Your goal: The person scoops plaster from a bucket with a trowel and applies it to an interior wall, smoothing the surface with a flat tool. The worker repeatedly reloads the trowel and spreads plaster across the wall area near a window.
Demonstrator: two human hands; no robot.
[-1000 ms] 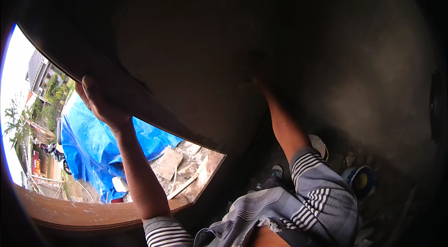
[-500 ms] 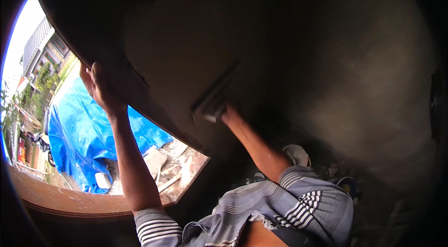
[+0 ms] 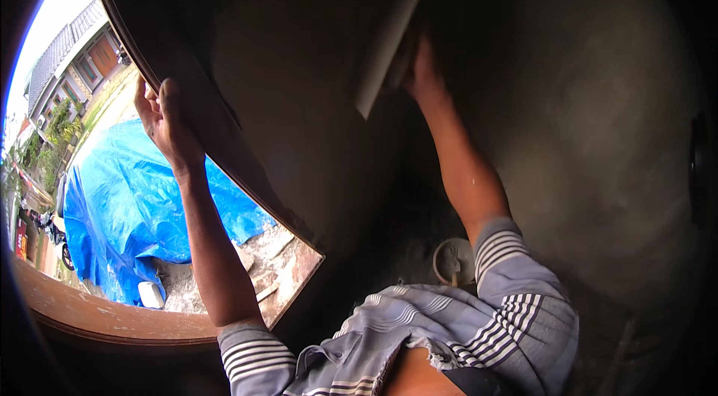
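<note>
My left hand [image 3: 170,125] is closed round the side edge of the window frame [image 3: 138,59], its thumb on the inner side and its fingers reaching outside. Raised high against the dark wall [image 3: 284,89], my right hand [image 3: 425,73] grips a plastering trowel [image 3: 395,37]. The trowel's long pale blade stands steeply tilted and is blurred by motion. Its handle is mostly hidden by shadow and by my hand. The wall surface looks smooth and grey-brown, and part of it lies in deep shadow.
Below my right arm is a round bucket or bowl [image 3: 454,261] in the shadow. A worn brown sill [image 3: 112,319] runs along the lower left. Outside, a blue tarpaulin [image 3: 123,209] covers a heap, with a white container [image 3: 151,294], rubble and a house [image 3: 78,59] beyond.
My right hand has swept the trowel upward and slightly right, and the blade has turned steeper. The left hand keeps its hold on the frame as the view shifts a little.
</note>
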